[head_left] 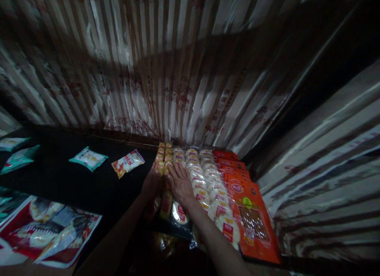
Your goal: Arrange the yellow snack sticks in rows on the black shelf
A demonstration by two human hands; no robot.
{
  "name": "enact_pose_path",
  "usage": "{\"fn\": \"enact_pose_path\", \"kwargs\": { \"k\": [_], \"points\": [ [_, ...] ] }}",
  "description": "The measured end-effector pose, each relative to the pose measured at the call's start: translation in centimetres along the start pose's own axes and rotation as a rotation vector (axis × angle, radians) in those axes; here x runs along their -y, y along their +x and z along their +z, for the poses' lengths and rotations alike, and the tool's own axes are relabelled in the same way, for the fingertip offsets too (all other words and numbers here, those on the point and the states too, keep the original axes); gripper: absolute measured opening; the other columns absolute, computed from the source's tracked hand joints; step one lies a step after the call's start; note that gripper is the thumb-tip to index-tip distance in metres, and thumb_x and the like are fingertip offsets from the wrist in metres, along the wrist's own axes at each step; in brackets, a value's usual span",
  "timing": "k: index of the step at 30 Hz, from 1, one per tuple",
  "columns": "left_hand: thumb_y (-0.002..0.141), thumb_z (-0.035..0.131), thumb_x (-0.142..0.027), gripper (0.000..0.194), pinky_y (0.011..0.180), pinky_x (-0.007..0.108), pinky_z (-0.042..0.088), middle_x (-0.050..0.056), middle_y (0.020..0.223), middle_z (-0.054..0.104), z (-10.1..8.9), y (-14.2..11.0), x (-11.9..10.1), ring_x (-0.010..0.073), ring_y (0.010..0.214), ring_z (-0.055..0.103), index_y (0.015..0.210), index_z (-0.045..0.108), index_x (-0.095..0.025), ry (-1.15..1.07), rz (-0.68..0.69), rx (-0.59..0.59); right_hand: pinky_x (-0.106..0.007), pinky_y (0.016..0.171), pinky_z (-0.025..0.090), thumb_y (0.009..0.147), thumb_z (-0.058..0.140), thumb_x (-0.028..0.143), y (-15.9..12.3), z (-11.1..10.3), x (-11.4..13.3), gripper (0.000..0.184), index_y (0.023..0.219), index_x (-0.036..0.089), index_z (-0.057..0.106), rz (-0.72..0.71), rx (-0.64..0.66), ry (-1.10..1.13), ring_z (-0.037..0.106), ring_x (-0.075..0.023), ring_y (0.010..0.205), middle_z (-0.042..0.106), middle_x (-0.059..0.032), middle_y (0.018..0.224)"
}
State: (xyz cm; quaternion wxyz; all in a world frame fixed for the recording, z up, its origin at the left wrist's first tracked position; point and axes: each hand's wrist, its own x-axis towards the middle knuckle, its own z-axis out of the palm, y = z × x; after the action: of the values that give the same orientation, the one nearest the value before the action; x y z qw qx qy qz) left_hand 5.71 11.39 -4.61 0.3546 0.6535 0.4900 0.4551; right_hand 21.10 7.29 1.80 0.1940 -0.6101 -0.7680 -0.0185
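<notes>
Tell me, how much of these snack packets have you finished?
Looks done: the orange packets and white-and-red packs lie in neat overlapping rows on the black table. In hand: your left hand and right hand press on the row of yellow packets. Left: a pale green packet, a red-and-white packet and big red-and-white bags lie apart from the rows.

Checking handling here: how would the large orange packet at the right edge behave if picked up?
The orange packet probably flops when lifted, being thin and flat. It likely feels light for its size; its glossy film may slip.
</notes>
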Motion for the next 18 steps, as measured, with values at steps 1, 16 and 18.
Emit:
{"fn": "enact_pose_path", "kwargs": {
  "k": [1, 16, 18],
  "points": [
    [0.095, 0.022, -0.041, 0.052, 0.115, 0.044, 0.023, 0.011, 0.146, 0.036, -0.5, -0.1, -0.2, 0.0206, 0.138, 0.026, 0.134, 0.042, -0.014, -0.006, -0.015, -0.009, -0.047, 0.111, 0.022, 0.096, 0.029, 0.035, -0.4, -0.6, -0.2, 0.045, 0.136, 0.019, 0.043, -0.001, -0.020, 0.006, 0.025, -0.0231, 0.138, 0.036, -0.0114, 0.146],
    [0.094, 0.023, -0.043, 0.054, 0.115, 0.041, 0.023, 0.011, 0.147, 0.033, 0.7, -9.2, -0.9, 0.0203, 0.137, 0.028, 0.138, 0.037, -0.015, 0.070, -0.029, -0.209, -0.050, 0.106, 0.032, 0.094, 0.031, 0.030, -9.2, 2.3, 2.1, 0.046, 0.136, 0.014, 0.043, 0.167, -0.132, 0.073, 0.023, -0.0292, 0.138, 0.034, -0.0158, 0.146],
    [0.095, 0.020, -0.043, 0.056, 0.116, 0.040, 0.023, 0.012, 0.149, 0.030, 1.1, -8.7, -1.3, 0.0197, 0.138, 0.025, 0.140, 0.032, -0.014, 0.076, -0.064, -0.174, -0.050, 0.105, 0.032, 0.093, 0.034, 0.027, -8.8, 2.4, 2.3, 0.046, 0.136, 0.014, 0.043, 0.151, -0.115, 0.037, 0.024, -0.0294, 0.138, 0.036, -0.0165, 0.145]
  ]
}}
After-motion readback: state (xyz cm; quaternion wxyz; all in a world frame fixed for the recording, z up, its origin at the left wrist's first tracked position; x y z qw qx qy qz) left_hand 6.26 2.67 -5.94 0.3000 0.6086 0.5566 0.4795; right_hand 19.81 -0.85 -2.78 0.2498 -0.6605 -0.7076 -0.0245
